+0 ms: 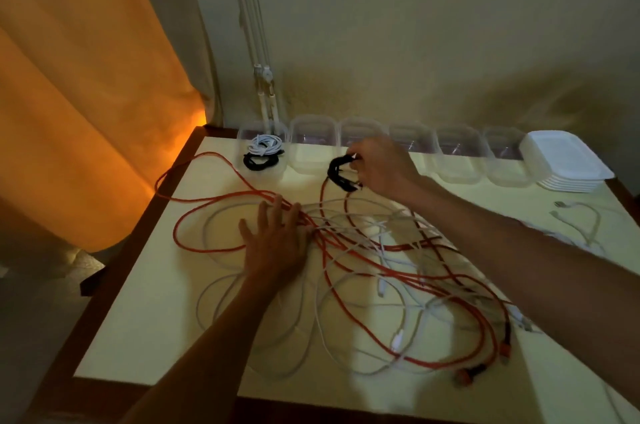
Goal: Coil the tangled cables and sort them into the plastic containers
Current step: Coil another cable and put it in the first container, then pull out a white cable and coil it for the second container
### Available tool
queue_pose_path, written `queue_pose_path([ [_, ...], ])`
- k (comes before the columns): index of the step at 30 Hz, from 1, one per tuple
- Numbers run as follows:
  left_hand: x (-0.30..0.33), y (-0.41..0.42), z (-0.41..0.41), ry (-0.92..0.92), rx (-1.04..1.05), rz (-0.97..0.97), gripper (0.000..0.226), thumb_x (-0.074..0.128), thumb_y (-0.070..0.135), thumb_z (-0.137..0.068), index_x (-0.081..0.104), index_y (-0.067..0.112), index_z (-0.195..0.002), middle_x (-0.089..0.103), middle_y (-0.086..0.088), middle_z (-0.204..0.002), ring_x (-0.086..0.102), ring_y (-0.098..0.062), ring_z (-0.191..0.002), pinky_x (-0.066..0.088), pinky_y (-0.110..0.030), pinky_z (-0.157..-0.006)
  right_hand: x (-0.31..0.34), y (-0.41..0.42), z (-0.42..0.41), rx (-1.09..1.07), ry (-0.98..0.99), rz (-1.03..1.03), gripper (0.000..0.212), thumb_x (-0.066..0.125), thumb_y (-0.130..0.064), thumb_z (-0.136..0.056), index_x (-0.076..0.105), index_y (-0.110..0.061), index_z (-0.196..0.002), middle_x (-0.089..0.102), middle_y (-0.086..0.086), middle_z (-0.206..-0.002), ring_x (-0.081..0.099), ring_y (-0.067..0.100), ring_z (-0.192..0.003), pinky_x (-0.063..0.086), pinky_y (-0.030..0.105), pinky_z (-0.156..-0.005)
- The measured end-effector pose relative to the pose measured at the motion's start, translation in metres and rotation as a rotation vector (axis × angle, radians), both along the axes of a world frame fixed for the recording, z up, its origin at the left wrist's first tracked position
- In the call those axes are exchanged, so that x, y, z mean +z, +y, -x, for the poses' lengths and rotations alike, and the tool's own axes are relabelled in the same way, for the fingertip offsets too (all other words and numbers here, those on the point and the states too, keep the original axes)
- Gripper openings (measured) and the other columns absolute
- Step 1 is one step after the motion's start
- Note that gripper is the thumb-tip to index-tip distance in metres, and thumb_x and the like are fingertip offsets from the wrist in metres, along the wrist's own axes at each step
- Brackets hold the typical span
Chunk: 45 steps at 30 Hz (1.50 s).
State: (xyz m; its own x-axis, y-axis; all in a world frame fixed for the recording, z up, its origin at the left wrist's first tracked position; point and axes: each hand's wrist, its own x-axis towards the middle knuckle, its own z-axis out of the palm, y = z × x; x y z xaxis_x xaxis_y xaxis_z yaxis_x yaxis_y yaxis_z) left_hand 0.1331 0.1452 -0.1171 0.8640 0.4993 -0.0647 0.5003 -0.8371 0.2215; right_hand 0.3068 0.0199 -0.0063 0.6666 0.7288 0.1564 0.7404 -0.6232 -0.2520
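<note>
The left hand (pixel 277 247) lay flat with fingers spread on the tangle, while the right hand (pixel 379 169) pinched a coiled black cable (pixel 341 172).

From the left, a glowing orange curtain (pixel 86 94) hung in soft folds beside the pale matte table (pixel 145 319) with its dark wooden edge. Long glossy orange cables (pixel 214 249) and thinner white cables (pixel 325 330) looped across each other over the tabletop. Along the far edge stood a row of clear, round-cornered plastic containers (pixel 311 146); the leftmost container (pixel 263 152) held a white coil (pixel 265 143) and a black coil (pixel 261 160). The held black cable hung just in front of the row's middle. At the right end sat a stack of white lids (pixel 568 164), with a loose white cable (pixel 581 219) nearby.
</note>
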Motion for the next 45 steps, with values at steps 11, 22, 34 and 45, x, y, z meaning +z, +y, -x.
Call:
queue_pose_path([
  [11,0.004,0.003,-0.003,0.063,0.015,-0.027,0.062,0.015,0.061,-0.095,0.007,0.036,-0.152,-0.006,0.0,-0.163,-0.007,-0.027,-0.149,0.002,-0.063,-0.115,-0.01,0.114,-0.081,0.058,-0.013,0.05,0.02,0.07,-0.02,-0.082,0.074,-0.013,-0.1,0.07,0.009,-0.091,0.064,0.027,-0.083,0.042,0.029,-0.064],
  [22,-0.009,0.006,-0.004,0.062,0.005,-0.023,0.065,0.013,0.064,-0.093,0.034,0.03,-0.144,0.035,-0.01,-0.154,0.034,-0.034,-0.141,0.027,-0.066,-0.107,-0.041,0.105,-0.074,0.206,-0.019,0.097,0.036,0.059,-0.006,-0.086,0.068,-0.015,-0.12,0.066,0.012,-0.12,0.053,0.035,-0.119,0.045,0.044,-0.097],
  [34,0.029,0.013,0.017,-0.589,0.334,0.397,0.013,0.058,0.006,-0.092,0.071,0.007,-0.092,0.072,-0.008,-0.089,0.065,-0.027,-0.083,0.044,-0.03,-0.076,-0.075,-0.047,0.049,0.343,0.062,0.136,0.032,0.047,-0.036,-0.087,0.073,-0.019,-0.083,0.066,0.005,-0.076,0.063,0.029,-0.069,0.052,0.038,-0.059],
  [45,0.043,-0.037,0.056,-0.051,-0.032,-0.059,0.026,0.048,0.022,-0.092,0.065,0.021,-0.112,0.064,-0.004,-0.11,0.054,-0.025,-0.111,0.045,-0.038,-0.093,-0.041,-0.116,0.09,0.069,0.23,0.352,0.036,0.046,-0.031,-0.1,0.054,-0.014,-0.131,0.05,0.014,-0.127,0.054,0.031,-0.114,0.044,0.036,-0.089],
])
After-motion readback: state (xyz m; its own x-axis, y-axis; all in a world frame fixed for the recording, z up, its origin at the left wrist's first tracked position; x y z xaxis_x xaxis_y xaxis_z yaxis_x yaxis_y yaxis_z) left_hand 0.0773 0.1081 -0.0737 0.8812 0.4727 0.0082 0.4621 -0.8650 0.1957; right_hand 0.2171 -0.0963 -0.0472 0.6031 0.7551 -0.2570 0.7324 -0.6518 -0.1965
